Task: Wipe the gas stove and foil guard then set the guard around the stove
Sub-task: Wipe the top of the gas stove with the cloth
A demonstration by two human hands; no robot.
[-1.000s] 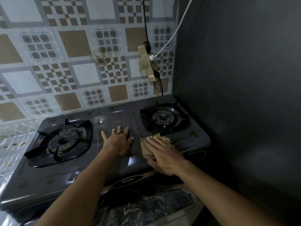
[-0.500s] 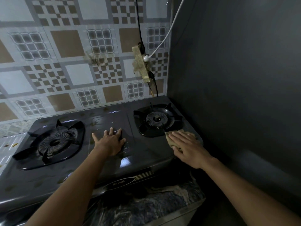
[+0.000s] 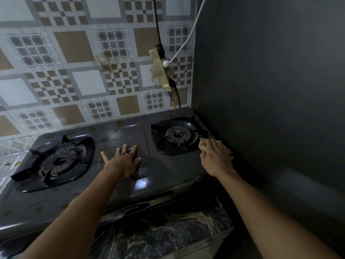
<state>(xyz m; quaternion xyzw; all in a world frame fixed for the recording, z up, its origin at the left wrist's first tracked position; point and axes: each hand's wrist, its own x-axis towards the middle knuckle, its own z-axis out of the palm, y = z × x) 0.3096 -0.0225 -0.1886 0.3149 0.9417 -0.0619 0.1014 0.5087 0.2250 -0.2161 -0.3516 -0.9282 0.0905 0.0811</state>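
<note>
One gas stove (image 3: 168, 171), two burners: left burner (image 3: 59, 161), right burner (image 3: 177, 134). Two bare hands. Left hand (image 3: 122, 161) released, flat on the stove's middle panel. Right hand (image 3: 216, 157) grasping one yellowish cloth (image 3: 203, 143) at the stove's right edge, beside the right burner. Cloth mostly hidden under fingers. Crinkled foil (image 3: 9, 163) left of the stove, cut off by the frame.
</note>
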